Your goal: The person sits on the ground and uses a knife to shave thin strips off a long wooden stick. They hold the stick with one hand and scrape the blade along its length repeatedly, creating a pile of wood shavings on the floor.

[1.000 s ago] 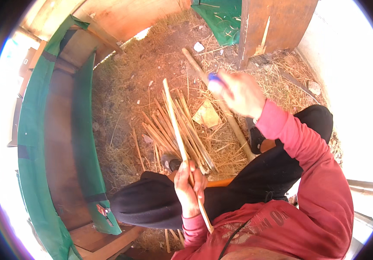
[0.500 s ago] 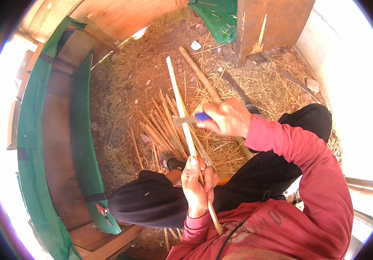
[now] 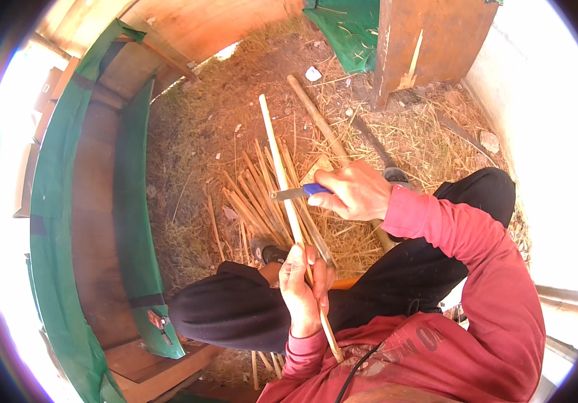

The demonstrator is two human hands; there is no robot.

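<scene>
My left hand is wrapped round a long pale wooden strip. The strip slants up and away from me, its lower end against my red top. In my right hand is a knife with a blue handle. Its blade lies across the strip, a fair way above my left hand; the exact contact is hard to make out. Under the strip, a loose bundle of split wooden sticks lies on the ground by my shoe.
A round pole lies on the straw-strewn ground ahead. A dark flat blade-like piece rests beside it. Along the left runs a wooden trough lined with green cloth. A brown wooden panel stands at the far right, near a pale wall.
The knife blade has shifted slightly down the strip toward my left hand. My left hand keeps its hold on the strip. The whole view has shifted a little.
</scene>
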